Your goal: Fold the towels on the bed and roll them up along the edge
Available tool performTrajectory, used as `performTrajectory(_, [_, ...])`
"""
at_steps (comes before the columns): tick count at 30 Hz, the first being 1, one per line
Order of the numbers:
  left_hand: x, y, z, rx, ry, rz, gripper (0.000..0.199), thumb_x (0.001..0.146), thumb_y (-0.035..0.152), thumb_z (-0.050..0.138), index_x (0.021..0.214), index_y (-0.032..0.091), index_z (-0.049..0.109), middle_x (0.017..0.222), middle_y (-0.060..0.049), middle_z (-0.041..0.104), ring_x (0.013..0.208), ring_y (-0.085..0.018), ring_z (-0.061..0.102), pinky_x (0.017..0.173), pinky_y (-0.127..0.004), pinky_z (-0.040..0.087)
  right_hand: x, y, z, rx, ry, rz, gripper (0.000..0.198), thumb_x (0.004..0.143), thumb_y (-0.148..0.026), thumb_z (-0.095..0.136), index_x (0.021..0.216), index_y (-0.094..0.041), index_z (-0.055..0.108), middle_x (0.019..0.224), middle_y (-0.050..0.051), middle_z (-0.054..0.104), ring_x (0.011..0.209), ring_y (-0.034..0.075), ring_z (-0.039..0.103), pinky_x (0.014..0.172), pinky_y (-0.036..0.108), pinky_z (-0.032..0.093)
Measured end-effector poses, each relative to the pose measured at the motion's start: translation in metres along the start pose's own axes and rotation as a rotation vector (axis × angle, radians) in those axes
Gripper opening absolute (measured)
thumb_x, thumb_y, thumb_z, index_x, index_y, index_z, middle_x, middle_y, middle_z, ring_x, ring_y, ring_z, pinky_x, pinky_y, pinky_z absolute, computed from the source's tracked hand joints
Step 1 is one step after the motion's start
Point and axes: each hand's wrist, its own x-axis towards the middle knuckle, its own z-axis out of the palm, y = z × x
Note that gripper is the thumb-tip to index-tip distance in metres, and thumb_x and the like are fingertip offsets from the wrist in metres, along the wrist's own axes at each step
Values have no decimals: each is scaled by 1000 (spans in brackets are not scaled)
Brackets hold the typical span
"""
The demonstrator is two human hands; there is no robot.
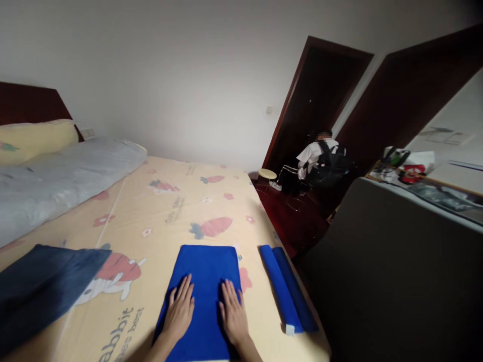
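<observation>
Head view: a person leans over a bed [158,211] covered by a yellow sheet printed with carrots and rabbits.
Left hand: the left hand [179,310] lies flat, palm down, fingers spread slightly, on the left half of a blue towel [206,269].
Right hand: the right hand [233,315] lies flat beside it, fingers open and loosely fanned, on the towel's right half; the two hands are near each other but apart.
Blue towel: folded into a rectangle, it lies flat at the bed's near edge, towards the near right corner.
Second towel: a narrower folded blue towel [289,289] lies just to the right, along the bed's right edge, apart from the first.
Dark cloth: a navy cloth [41,286] is spread at the near left edge.
Bedding: a grey quilt [56,181] and a yellow pillow [33,138] lie along the far left, by the dark headboard.
Background: another person [317,156] sits by the dark doorway, beyond a small round stool [267,174].
</observation>
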Motion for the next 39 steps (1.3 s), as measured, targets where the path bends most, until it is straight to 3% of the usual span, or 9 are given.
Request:
performTrajectory(3, [44,4,14,-39,-7,117,53,97,21,26,150,22,29,155,-5,35,144,-17,31,115,-39,29,43,-27,12,81,-35,-210,51,102,-24,28,153,-25,24,154,6,30,143,22,28,115,46,31])
performTrajectory(6, [84,-9,25,-26,-138,97,53,97,23,24,149,23,30,155,-4,34,144,-16,30,116,-38,28,83,-29,24,126,-79,-231,48,103,-28,31,150,-23,34,153,6,34,142,22,30,115,46,29])
performTrajectory(12, [124,-60,33,40,-212,-114,61,98,46,20,152,18,22,159,-9,23,147,-24,23,117,-51,21,129,32,19,61,-266,88,53,102,-47,32,150,-25,33,156,5,23,146,23,21,118,50,18])
performTrajectory(16, [130,-78,29,112,-287,-266,71,95,56,20,153,15,17,160,-8,14,149,-22,16,120,-47,14,139,66,13,-42,-308,336,58,102,-50,26,153,-23,22,159,3,12,148,22,12,118,52,14])
performTrajectory(23, [141,-53,11,175,-292,-319,65,96,46,26,151,13,23,160,-8,14,149,-27,11,118,-59,5,149,44,6,-88,-274,382,62,99,-40,36,151,-9,27,156,12,19,147,27,15,119,53,8])
performTrajectory(27, [98,-6,19,104,-152,-108,56,97,31,21,151,16,23,159,-5,19,148,-21,19,120,-50,17,103,-7,35,22,-79,215,53,101,-35,30,150,-14,33,154,8,27,145,25,24,118,48,20])
performTrajectory(32, [-5,29,41,50,-71,123,59,92,21,31,151,27,23,155,-2,30,142,-20,35,113,-43,33,4,-52,75,70,177,19,49,102,-36,32,151,-30,30,149,1,39,136,23,42,110,43,38])
performTrajectory(35, [-57,17,37,32,-67,152,58,96,33,33,151,30,15,154,-1,33,138,-21,42,108,-44,38,-42,-42,63,-17,270,-47,57,99,-38,40,153,-31,22,147,2,42,129,26,50,102,42,46])
performTrajectory(39, [-103,-21,14,45,-51,101,62,93,45,39,149,38,13,151,0,38,132,-25,49,102,-46,41,-83,6,31,-160,246,-187,63,96,-35,46,154,-25,24,143,6,46,121,26,57,91,36,53])
